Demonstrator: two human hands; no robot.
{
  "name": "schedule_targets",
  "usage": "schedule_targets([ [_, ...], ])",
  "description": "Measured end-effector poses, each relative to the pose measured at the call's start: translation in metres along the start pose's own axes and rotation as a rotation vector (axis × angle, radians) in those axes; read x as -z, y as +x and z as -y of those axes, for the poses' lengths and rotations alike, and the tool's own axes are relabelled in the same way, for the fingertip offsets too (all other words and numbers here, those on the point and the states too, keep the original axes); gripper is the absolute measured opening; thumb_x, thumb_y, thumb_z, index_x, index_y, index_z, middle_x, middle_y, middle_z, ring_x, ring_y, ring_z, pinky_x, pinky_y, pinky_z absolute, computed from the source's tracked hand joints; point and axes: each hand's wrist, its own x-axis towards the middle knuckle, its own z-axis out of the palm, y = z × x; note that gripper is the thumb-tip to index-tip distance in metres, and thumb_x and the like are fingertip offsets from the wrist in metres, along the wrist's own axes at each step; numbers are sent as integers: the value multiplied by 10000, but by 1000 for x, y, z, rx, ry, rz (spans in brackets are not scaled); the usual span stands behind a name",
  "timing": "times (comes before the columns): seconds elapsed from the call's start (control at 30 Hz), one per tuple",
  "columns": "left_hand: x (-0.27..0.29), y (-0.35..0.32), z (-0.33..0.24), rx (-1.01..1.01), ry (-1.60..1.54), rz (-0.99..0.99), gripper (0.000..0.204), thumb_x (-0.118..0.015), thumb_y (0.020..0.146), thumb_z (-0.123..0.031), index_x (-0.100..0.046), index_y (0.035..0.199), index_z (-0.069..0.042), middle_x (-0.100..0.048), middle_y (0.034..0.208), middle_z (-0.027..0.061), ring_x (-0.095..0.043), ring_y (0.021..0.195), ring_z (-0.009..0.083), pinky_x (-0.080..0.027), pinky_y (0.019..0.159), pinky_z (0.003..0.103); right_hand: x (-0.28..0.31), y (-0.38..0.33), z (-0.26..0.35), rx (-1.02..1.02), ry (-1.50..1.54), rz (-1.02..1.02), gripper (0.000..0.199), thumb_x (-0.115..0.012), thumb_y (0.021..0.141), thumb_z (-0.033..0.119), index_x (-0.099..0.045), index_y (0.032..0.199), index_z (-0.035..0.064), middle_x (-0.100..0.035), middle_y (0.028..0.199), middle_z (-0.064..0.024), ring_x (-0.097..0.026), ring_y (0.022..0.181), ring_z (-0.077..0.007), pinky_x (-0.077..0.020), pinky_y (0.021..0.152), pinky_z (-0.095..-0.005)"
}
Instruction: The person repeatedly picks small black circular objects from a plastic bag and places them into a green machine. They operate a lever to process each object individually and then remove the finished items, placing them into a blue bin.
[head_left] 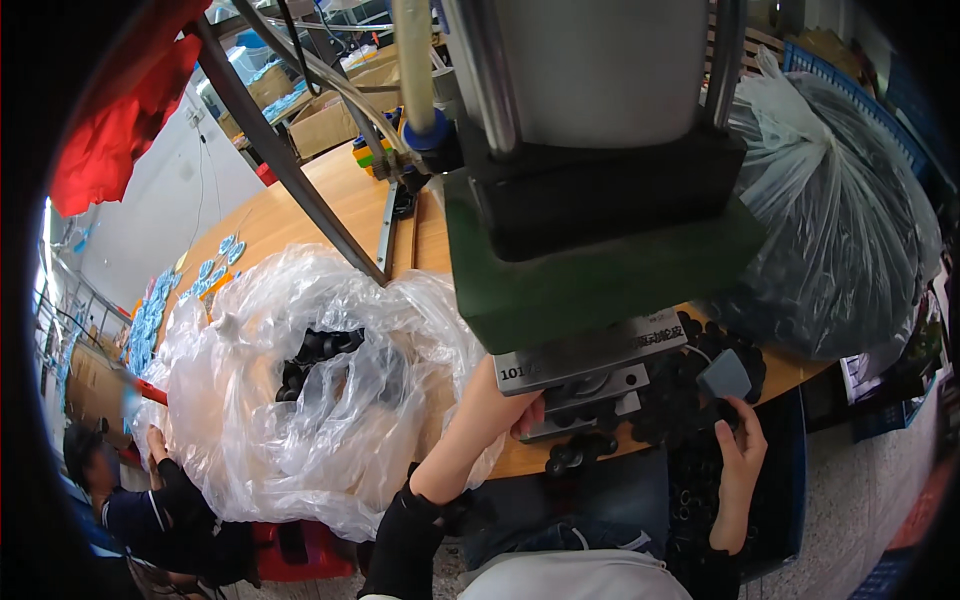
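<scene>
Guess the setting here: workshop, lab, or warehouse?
Likely a small factory workshop: a bench press stands on a wooden worktable, both hands work among small black parts under it, and a clear bag holds more.

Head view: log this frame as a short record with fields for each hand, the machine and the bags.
left hand: reaches under the press, at its metal fixture
right hand: on the pile of small black parts, beside a grey block
machine: green-bodied press on a wooden table
bags: clear bag at left, holding black parts; second bag at right
</scene>
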Motion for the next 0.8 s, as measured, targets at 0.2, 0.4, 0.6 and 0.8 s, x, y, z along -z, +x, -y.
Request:
schedule_targets([
  [0.2, -23, -17, 12, -211, -307, -160, 176, -631, 814, -49, -503, 904, 31, -588, 616, 104, -616, 563, 136, -503, 471, 228, 46, -1, -39, -56, -182, -227, 318, -627, 846, 138, -562, 1113, -20, -583, 1029, -86, -552, 906, -136, -428, 797, -242],
  [0.4, -32, -17, 16, -377, 184, -290, 198, -738, 742, -88, -618, 850, 25, -614, 676, 41, -551, 538, 77, -458, 480, 230, 122, -29, -112, -224, -530, -483, 389, -650, 835, 247, -575, 1111, -17, -577, 1098, -143, -561, 956, -207, -440, 834, -298],
  [0.6, -40, -9, 1, -206, 101, -268, 223, -774, 702, -113, -622, 823, -1, -549, 569, -5, -462, 450, 46, -362, 416, 177, 155, -45, -179, -315, -918, -454, 654, -666, 800, 340, -418, 1276, -33, -402, 1328, -218, -380, 1242, -334, -286, 1041, -395],
  [0.8, -31, -4, -5, -263, 127, -87, 258, -738, 748, -214, -658, 899, -22, -612, 680, 29, -522, 525, 79, -420, 456, 215, 69, 7, -74, 167, -794, -307, 475, -566, 877, 248, -442, 1272, 15, -411, 1345, -148, -369, 1261, -296, -269, 1049, -389],
])
